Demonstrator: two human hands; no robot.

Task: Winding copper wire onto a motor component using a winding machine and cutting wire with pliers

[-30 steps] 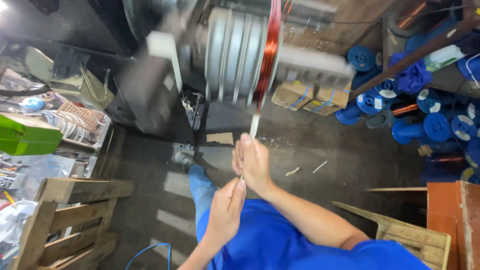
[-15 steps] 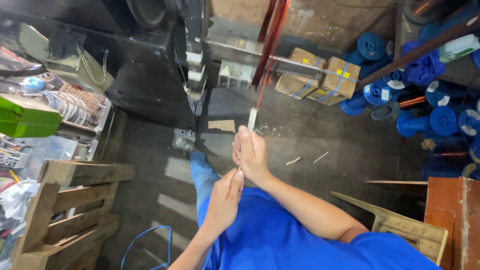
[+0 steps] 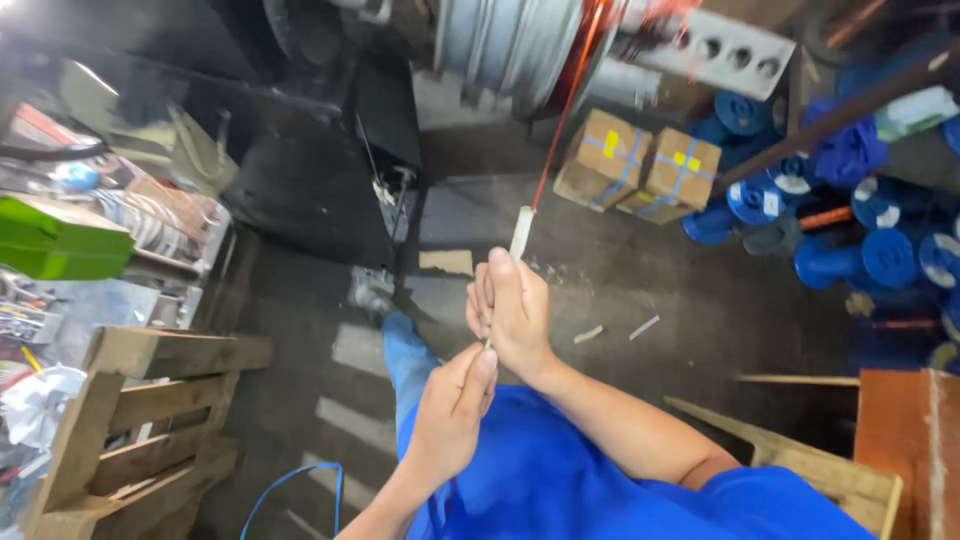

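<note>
Though two hands (image 3: 515, 315), one wire (image 3: 556, 140).

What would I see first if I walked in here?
Two hands meet in the middle: the right hand grips a white tube, and the left hand pinches just below it. A copper wire runs from the tube up to a big grey spool at the top. Blue reels pile up on the right, behind two cardboard boxes.

blue shirt (image 3: 600, 480) | copper-red wire (image 3: 558, 130) | blue spools (image 3: 860, 255) | green box (image 3: 55, 240)
</note>
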